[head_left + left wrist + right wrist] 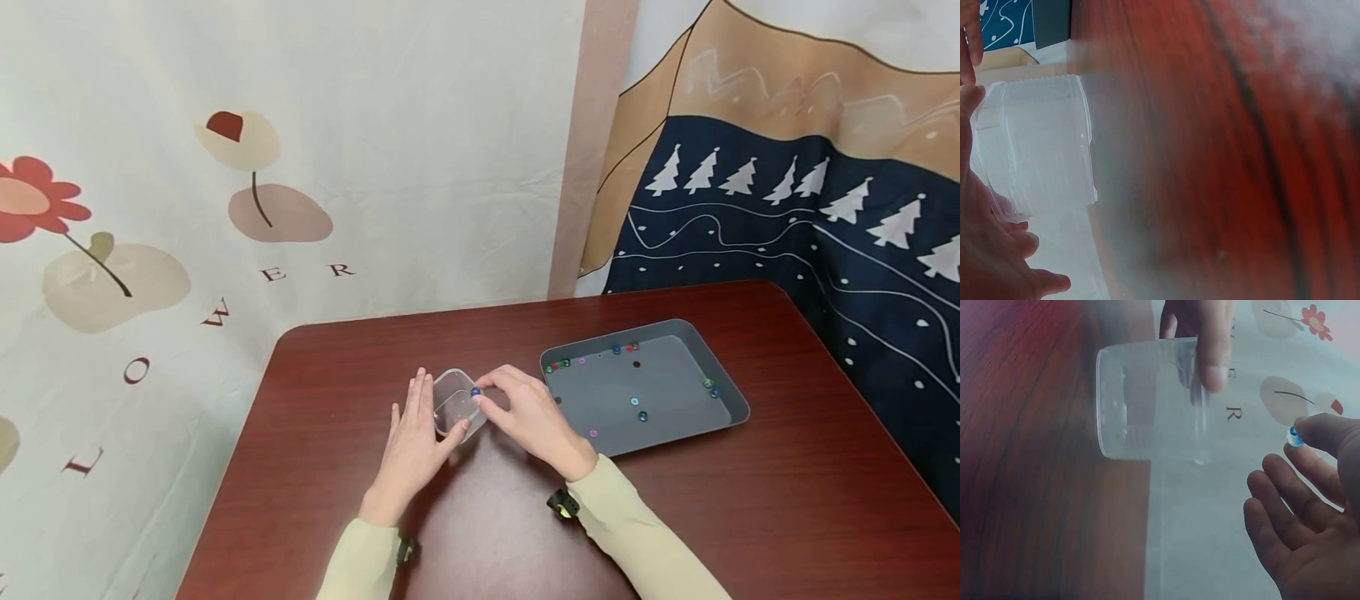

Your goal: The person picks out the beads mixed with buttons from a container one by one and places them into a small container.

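Note:
A clear plastic container (452,406) stands left of the tray, its mouth facing up. My left hand (414,450) holds it, fingers stretched along its left side and thumb at the near rim. In the left wrist view the container lies between that thumb (971,100) and the fingers. Over the container's right rim, my right hand (528,417) pinches a small blue glass marble (1295,436) between thumb and index finger. The right hand's other fingers (1279,512) are spread loosely below the pinch.
A grey rectangular tray (675,358) rests to the right on the dark red wooden table (300,475). In it lie blue and green marbles (642,416), small coloured rings (634,402) and several dark or red bits. Printed cloths (450,167) hang behind the table.

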Demonstrator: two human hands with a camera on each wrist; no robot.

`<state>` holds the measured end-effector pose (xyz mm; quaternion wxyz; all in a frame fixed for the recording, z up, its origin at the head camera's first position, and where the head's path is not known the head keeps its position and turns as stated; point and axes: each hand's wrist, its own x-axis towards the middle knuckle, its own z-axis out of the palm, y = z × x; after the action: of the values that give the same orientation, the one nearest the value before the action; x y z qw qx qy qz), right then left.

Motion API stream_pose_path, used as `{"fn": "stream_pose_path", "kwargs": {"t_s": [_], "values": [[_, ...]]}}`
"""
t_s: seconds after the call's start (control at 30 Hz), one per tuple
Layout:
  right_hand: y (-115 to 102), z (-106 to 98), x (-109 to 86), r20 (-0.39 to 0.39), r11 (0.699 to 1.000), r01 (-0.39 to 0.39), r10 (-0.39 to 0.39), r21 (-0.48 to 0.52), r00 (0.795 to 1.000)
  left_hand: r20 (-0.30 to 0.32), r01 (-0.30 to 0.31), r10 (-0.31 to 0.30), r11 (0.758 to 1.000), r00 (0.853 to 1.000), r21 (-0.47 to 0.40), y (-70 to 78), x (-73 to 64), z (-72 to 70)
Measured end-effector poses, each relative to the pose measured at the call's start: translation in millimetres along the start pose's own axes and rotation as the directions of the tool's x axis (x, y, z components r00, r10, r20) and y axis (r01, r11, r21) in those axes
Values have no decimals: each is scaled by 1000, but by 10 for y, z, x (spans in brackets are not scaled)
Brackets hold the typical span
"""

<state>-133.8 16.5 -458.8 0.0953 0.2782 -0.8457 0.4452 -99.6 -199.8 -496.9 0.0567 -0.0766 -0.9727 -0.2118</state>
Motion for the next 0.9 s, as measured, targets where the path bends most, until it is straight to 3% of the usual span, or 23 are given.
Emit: {"fn": "stream_pose_path", "kwargs": {"t_s": [0.47,0.7,0.9], "values": [[41,366,147,5,985,64,-64,-160,998,-27,-12,12,1000,1000,-14,6,-7,12],[50,394,166,10,975,97,-97,-200,995,-10,-4,4,1000,1000,-26,-12,-4,15],[56,322,91,21,981,59,-56,-183,998,-5,-4,4,1000,1000,-20,-4,-8,10]]}}
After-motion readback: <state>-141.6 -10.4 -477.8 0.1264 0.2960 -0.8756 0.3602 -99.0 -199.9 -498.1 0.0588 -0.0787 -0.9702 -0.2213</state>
